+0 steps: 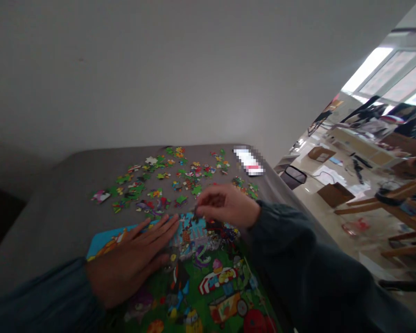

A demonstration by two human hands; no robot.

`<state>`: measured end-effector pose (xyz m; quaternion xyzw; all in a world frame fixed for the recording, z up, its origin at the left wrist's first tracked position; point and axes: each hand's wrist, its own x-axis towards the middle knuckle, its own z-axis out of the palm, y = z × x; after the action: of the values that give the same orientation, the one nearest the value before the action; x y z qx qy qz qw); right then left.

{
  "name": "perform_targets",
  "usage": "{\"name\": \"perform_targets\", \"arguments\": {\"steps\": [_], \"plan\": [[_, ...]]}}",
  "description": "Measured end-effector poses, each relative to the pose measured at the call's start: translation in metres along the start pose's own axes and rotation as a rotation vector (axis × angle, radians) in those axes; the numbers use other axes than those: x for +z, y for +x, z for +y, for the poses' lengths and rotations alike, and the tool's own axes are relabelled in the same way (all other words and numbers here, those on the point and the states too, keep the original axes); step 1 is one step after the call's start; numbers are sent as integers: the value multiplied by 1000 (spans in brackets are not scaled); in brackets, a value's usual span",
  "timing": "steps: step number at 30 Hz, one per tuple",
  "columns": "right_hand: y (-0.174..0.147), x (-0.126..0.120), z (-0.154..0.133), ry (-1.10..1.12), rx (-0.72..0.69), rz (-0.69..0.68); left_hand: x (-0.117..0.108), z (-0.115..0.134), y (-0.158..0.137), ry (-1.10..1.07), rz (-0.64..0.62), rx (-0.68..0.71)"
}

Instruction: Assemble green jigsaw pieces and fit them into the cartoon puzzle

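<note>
A colourful jigsaw puzzle [208, 277] with cartoon figures on green ground and a blue top lies in front of me. My left hand [135, 259] rests flat over its upper left part, fingers stretched out and holding nothing. Above the puzzle's top edge, my right hand [225, 203] is closed in a pinch on a small dark puzzle piece [195, 213], partly hidden by the fingers. Many loose puzzle pieces [194, 171] are scattered on the cloth beyond the puzzle. One pink and white piece [100, 196] lies apart at the left.
A grey cloth [69, 199] covers the table, which stands against a pale wall [159, 74]. A phone with a lit, blurred-out screen [248, 160] lies at the back right corner. To the right, the floor holds cardboard boxes [334, 194] and a wooden stool [402, 208].
</note>
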<state>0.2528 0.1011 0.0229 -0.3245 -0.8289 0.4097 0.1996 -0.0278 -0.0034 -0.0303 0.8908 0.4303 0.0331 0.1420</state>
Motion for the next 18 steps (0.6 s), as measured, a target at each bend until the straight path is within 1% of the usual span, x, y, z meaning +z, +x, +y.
{"name": "perform_targets", "arguments": {"steps": [1, 2, 3, 5, 7, 8, 13, 18], "plan": [[-9, 19, -4, 106, -32, -60, -2, 0, 1, -10, -33, -11], [-16, 35, -7, 150, -39, -93, -4, -1, 2, -16, -60, -25], [-21, 48, -7, 168, -31, -117, -5, -1, 3, -19, -80, -38], [-24, 63, -5, 152, 2, -133, -6, 0, 4, -22, -110, -55], [-22, 69, -2, 108, -2, -135, -8, 2, 5, -23, -132, -61], [-21, 70, -1, 73, -27, -131, -8, 3, 6, -25, -139, -62], [-20, 74, -2, -174, -234, -94, -8, 6, 6, -52, -138, -80], [-23, 79, -1, -285, -306, -38, -1, 0, 5, -65, -105, -63]]}}
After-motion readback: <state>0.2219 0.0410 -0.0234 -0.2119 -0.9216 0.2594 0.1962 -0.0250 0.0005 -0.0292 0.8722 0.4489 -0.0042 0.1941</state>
